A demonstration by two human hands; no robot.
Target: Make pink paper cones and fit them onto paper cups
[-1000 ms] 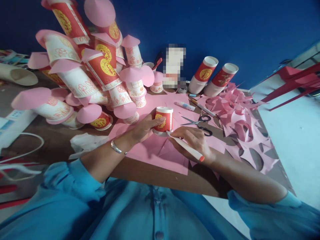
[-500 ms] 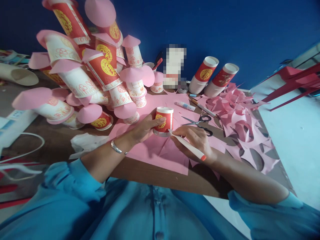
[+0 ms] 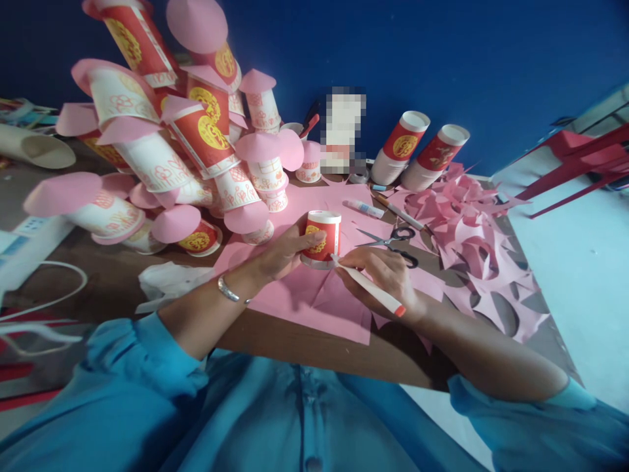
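A red paper cup (image 3: 330, 233) with a gold emblem and white rims is held upright by my left hand (image 3: 289, 250), the thumb across its front. My right hand (image 3: 381, 272) pinches a white marker (image 3: 371, 287) with an orange end, its tip touching the cup's white lower band at the right. Pink paper sheets (image 3: 344, 324) lie beneath both hands. Just beyond my right hand rest open scissors (image 3: 388, 242) with black handles. The fingers of my left hand behind the cup are hidden.
Decorated cups with pink cone tops (image 3: 157, 164) are piled at the left. Two cup stacks (image 3: 400, 151) stand by the blue wall. Pink paper scraps (image 3: 472, 223) cover the table's right side. A glue stick (image 3: 363, 209) and crumpled white plastic (image 3: 170, 283) lie on the table.
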